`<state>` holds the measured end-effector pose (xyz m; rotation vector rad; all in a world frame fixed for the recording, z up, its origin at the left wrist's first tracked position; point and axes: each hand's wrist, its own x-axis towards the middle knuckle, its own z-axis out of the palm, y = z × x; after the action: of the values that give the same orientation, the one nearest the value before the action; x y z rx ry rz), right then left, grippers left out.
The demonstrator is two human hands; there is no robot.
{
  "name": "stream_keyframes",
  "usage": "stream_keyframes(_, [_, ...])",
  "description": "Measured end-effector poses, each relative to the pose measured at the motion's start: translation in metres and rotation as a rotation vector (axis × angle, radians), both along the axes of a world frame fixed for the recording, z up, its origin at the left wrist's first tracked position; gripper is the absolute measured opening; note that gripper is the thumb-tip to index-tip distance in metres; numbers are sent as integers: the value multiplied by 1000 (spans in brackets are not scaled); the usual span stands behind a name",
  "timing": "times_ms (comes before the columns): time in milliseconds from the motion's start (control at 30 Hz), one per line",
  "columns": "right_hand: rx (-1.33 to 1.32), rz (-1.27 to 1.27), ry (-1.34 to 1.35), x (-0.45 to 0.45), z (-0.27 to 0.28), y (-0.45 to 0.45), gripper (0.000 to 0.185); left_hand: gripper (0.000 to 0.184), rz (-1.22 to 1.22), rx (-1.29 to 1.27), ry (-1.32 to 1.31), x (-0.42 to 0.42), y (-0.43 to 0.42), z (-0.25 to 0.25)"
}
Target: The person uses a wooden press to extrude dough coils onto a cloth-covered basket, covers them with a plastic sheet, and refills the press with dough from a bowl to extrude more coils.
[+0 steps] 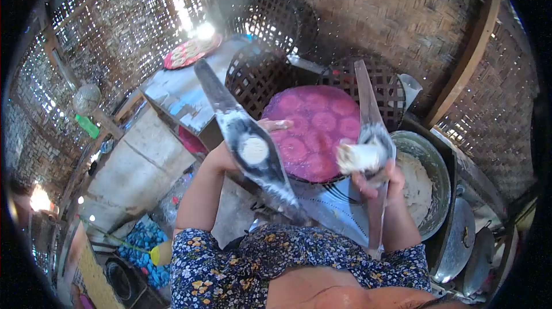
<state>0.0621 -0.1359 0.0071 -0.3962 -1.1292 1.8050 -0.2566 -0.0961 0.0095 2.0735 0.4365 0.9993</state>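
Two long wooden paddles dusted with flour stand in front of me, angled apart. On the left wooden paddle [225, 124] lies a flat white dough disc [253, 151]. My left hand [275, 125] is partly hidden behind that paddle; its fingers stretch out past the right edge, over the pink covering. A white, roll-shaped piece [362, 158], blurred, is against the right wooden paddle [371, 102]. My right hand [379, 182] is closed around this paddle just below the roll, with fingers at both edges. Round shapes show through the pink covering [313, 131] on a tray between the paddles.
A large metal basin [440, 171] with pale dough [417, 188] stands at the right. Dark woven baskets [259, 73] are behind the tray. A pink tray with pale rings [192, 50] rests on a table [178, 93] at the back left. Metal lids [457, 240] lean at the lower right.
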Motion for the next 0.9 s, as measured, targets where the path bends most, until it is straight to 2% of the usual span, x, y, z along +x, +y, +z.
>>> stream_keyframes(100, [116, -52, -192, -11, 9, 14, 98, 66, 200, -202, 149, 4, -11, -10])
stream_keyframes(167, [320, -228, -310, -33, 24, 11, 98, 62, 338, 51, 409, 7, 0, -20])
stream_keyframes(233, [311, -241, -448, -40, 32, 7, 99, 52, 346, -16, 317, 13, 1, -17])
stream_keyframes(267, [389, -270, -496, -44, 29, 10, 99, 47, 425, 290, 413, 15, 9, -18])
stream_keyframes(300, [460, -300, -546, -50, 26, 13, 99, 41, 406, 178, 405, 13, 11, -20])
stream_keyframes(367, [599, -412, -678, -58, 22, 17, 99, 37, 452, 328, 495, 14, 18, -17])
stream_keyframes(467, [976, -610, -952, -67, 26, 22, 98, 34, 453, 231, 565, 11, 31, -15])
stream_keyframes(567, [1253, -694, -1094, -80, 32, 14, 94, 32, 406, 81, 317, 6, 44, -26])
stream_keyframes(600, [1274, -698, -1110, -86, 33, 14, 91, 32, 396, 76, 355, 7, 46, -20])
stream_keyframes(633, [1278, -701, -1132, -91, 33, 14, 92, 33, 383, 242, 385, 4, 54, -26])
stream_keyframes(900, [1280, -737, -1184, -126, 14, 25, 94, 37, 230, 306, 279, -2, 81, -36])
